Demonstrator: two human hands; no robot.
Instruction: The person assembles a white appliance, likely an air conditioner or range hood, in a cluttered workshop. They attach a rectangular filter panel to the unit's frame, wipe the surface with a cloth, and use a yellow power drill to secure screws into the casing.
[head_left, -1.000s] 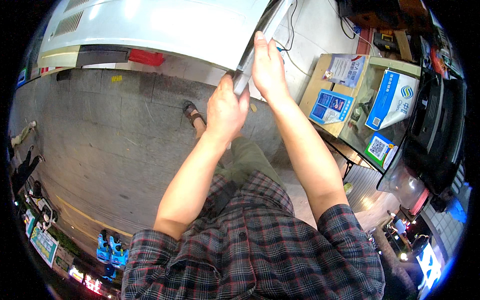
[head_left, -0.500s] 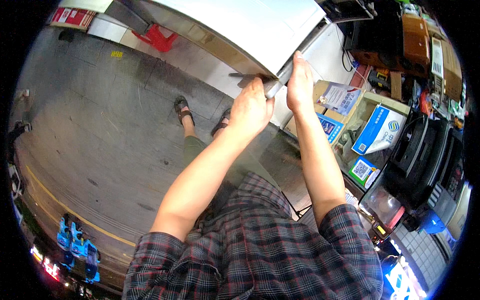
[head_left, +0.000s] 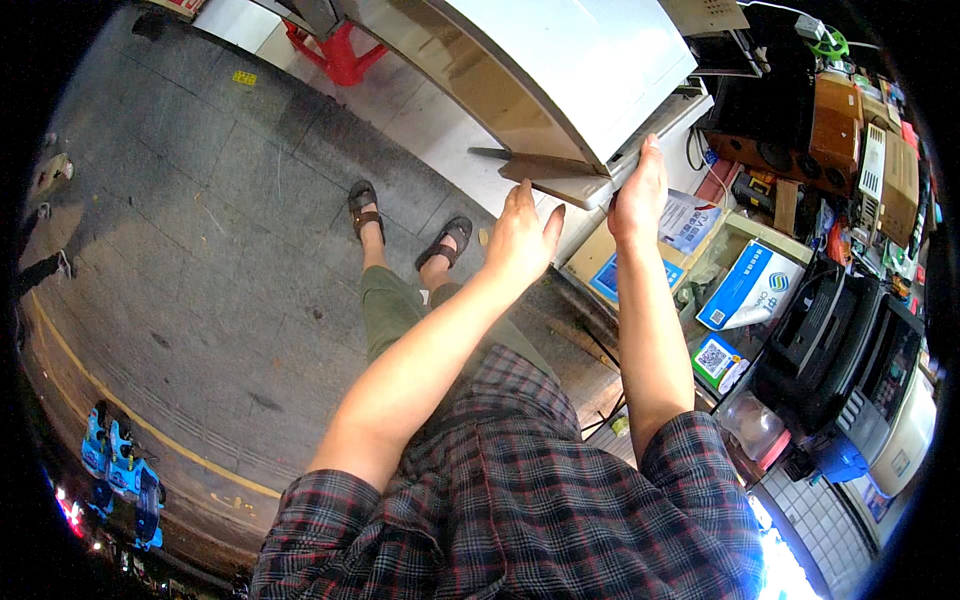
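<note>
Spread, with the thumb apart from the fingers, the person's left hand (head_left: pixel 518 240) reaches up near the underside of a large white box-shaped cabinet (head_left: pixel 590 75); whether its fingertips touch cannot be told. Fingers together, the right hand (head_left: pixel 638 210) lies at the cabinet's grey rim (head_left: pixel 680 112); its thumb is hidden, so whether it pinches cannot be told. The cabinet fills the upper middle, its near corner between both hands, with a flat brownish-grey panel (head_left: pixel 565 178) below.

To handle this corner well, it would probably help to keep the right palm flat along the rim, the left fingers clear of the panel's edge, and the pressure even.

At right, printed matter includes a curling blue-and-white sheet (head_left: pixel 752 285) with a round emblem, a green, blue and white card (head_left: pixel 718 362) with a black square code, and a pale purple leaflet (head_left: pixel 686 220) with lettering.
</note>
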